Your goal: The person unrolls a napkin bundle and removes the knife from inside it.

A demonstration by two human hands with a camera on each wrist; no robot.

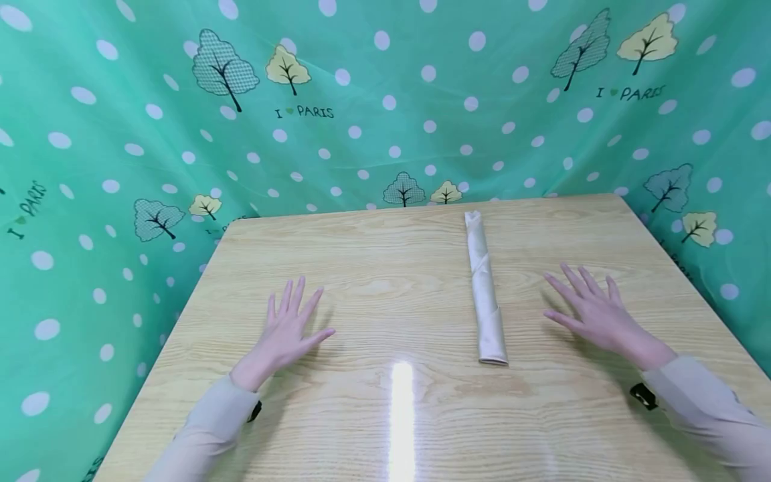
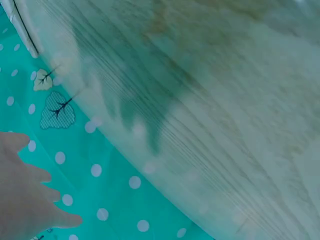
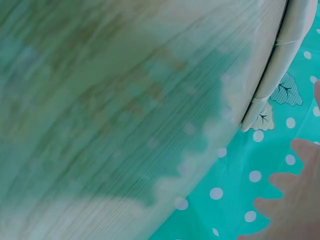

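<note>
A long, narrow roll of shiny pale cloth [image 1: 485,288] lies lengthwise on the wooden table [image 1: 373,288], right of the middle. Its overlapping folds slant across the top, and the near end shows a flattened opening. To the left of the roll, my left hand [image 1: 286,336] is spread above the tabletop, well away from it. My right hand [image 1: 596,316] is nearer, on the roll's right side, fingers splayed and touching nothing. Each wrist view catches part of its own hand, the left hand [image 2: 27,195] and the right hand [image 3: 295,200], with the cloth roll [image 3: 282,55] at an upper corner.
A green dotted curtain [image 1: 361,134] with printed trees hangs behind the table and along both sides. A bright strip of reflected light [image 1: 401,422] crosses the front of the tabletop. Small black objects [image 1: 643,396] show under both cuffs.
</note>
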